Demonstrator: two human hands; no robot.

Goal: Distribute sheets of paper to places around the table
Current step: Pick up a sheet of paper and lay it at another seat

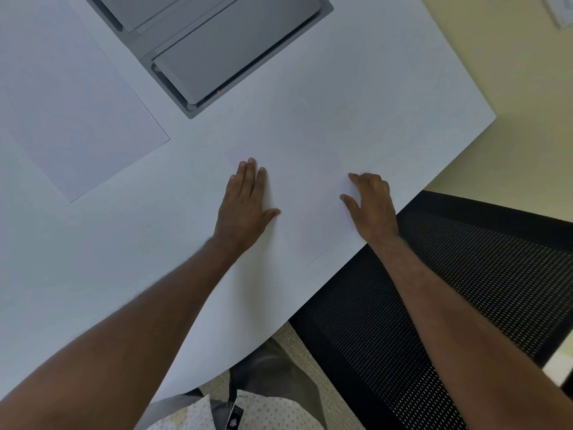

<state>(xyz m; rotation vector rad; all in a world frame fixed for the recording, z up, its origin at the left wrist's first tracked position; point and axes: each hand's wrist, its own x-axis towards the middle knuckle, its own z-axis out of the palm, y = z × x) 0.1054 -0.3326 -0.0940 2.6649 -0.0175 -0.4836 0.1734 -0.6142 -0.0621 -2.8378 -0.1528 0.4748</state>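
Note:
A white sheet of paper (305, 193) lies flat on the white table (124, 249), close to the table's right edge. Its outline is faint; only its near corner shows clearly. My left hand (245, 206) rests palm down on the sheet's left part, fingers straight and together. My right hand (370, 203) touches the sheet's right side with bent fingertips and thumb spread. Neither hand grips anything. Another white sheet (77, 113) lies at the far left of the table.
A grey cable box with hinged lids (217, 48) is set into the table's middle at the top. A black mesh chair (465, 290) stands tucked against the table's right edge. Pale floor shows beyond it.

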